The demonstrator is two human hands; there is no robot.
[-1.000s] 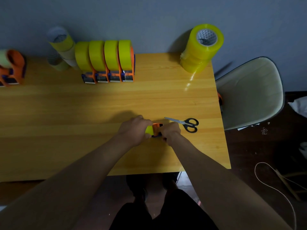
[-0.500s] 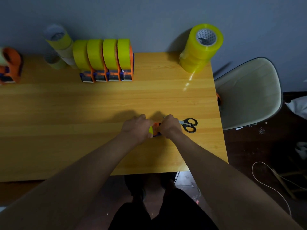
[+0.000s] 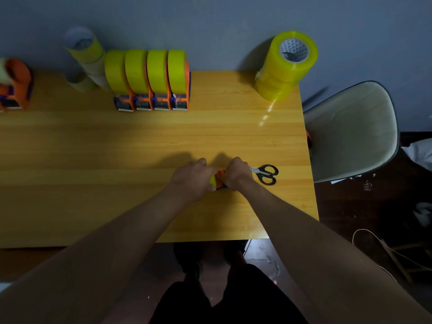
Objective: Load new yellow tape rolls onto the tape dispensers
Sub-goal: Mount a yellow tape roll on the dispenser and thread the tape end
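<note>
While both hands meet over the wooden table (image 3: 93, 146), the scissors (image 3: 266, 174) serve as the landmark for the places. Far to the left of the scissors, at the table's back edge, stands an orange dispenser (image 3: 17, 85), partly out of view. Nearer, but still left and behind the scissors, four loaded dispensers (image 3: 152, 90) stand in a row, each with a yellow roll. Just left of the scissors, the left hand (image 3: 192, 177) is curled around a yellow tape roll (image 3: 213, 179), mostly hidden. The right hand (image 3: 237, 174) grips the orange dispenser body (image 3: 221, 175) between the two hands, and it touches the blades of the scissors. Behind the scissors, slightly right, a stack of new yellow rolls (image 3: 284, 69) stands at the table's back corner. Right of the scissors, beside the table, is a pale chair (image 3: 353, 129).
</note>
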